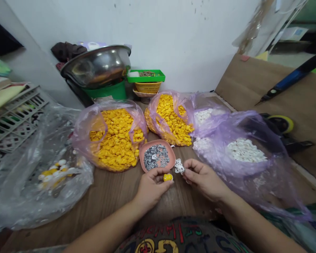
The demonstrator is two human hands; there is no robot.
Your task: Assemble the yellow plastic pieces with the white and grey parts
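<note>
Between the thumb and fingers of my left hand is a small yellow plastic piece with a white edge on its right side. My right hand pinches a small white plastic piece with dark openings or spots. The two pieces are held close together but apart. Just beyond my hands lies a pink dish of small grey and silvery bits. A single white bit rests among them. Exactly what the held pieces are, I cannot tell.
Purple bags of yellow pieces stand beyond the dish. To the right, a purple bag holds white pieces. A clear bag with yellow-and-white pieces lies left. Behind are a metal bowl and green tray. A blue electric screwdriver hangs at right.
</note>
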